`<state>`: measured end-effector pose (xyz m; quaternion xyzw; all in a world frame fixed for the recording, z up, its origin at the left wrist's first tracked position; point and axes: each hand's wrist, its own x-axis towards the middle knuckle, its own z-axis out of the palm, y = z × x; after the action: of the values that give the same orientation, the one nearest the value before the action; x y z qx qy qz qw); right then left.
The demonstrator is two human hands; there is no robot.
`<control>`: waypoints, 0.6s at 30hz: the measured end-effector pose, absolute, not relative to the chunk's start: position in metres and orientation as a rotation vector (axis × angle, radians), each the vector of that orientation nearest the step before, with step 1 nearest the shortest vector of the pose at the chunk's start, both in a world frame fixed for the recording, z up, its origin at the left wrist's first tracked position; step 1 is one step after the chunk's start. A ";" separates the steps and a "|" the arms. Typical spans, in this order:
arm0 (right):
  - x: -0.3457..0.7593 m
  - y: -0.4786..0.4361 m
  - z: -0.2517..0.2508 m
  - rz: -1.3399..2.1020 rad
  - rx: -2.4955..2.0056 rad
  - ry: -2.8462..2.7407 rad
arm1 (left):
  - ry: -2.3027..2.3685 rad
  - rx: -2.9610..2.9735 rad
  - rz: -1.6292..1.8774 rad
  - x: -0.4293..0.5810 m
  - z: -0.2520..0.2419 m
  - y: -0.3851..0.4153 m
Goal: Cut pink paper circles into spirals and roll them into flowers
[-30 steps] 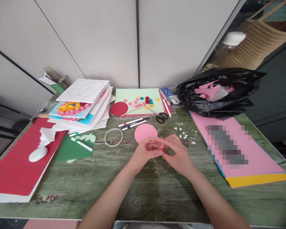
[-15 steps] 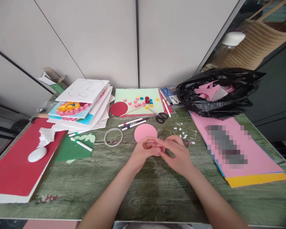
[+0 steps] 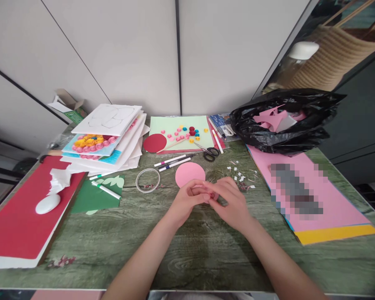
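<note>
My left hand [image 3: 187, 201] and my right hand [image 3: 229, 202] meet over the middle of the table. Fingertips of both close on a small piece of pink paper [image 3: 211, 195] that looks rolled; the fingers cover much of it. Just beyond my left hand lies a flat pink paper circle [image 3: 190, 173]. To its left rests a ring of clear tape [image 3: 148, 180]. Small white paper scraps [image 3: 237, 174] are scattered past my right hand. Black-handled scissors [image 3: 210, 153] and several markers [image 3: 175, 162] lie farther back.
Small coloured paper rolls [image 3: 183, 135] and a red circle [image 3: 155, 143] lie on pale green paper [image 3: 158, 125]. Left are stacked cards [image 3: 103, 121], green paper [image 3: 96, 200] and a red sheet [image 3: 15, 216]. Right are a black bag [image 3: 253, 139] of scraps and pink sheets [image 3: 337, 183].
My fingers have shifted slightly around the pink paper, and a little more of it shows between them. The whole view has drifted a touch; the things on the table lie as before.
</note>
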<state>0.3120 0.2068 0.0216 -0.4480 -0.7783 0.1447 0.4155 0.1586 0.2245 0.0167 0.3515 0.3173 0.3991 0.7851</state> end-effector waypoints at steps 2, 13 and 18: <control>0.312 0.207 0.021 0.375 -1.131 -1.943 | 0.689 0.759 0.870 0.159 0.017 0.224; 0.313 0.207 0.022 0.514 -1.169 -1.996 | 0.699 0.788 0.890 0.154 0.018 0.229; 0.314 0.208 0.020 0.532 -1.223 -1.977 | 0.732 0.829 0.914 0.155 0.018 0.228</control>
<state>0.3135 0.2079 0.0203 -0.4764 -0.7705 0.2072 0.3694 0.1546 0.2276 0.0184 0.3798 0.3356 0.4189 0.7535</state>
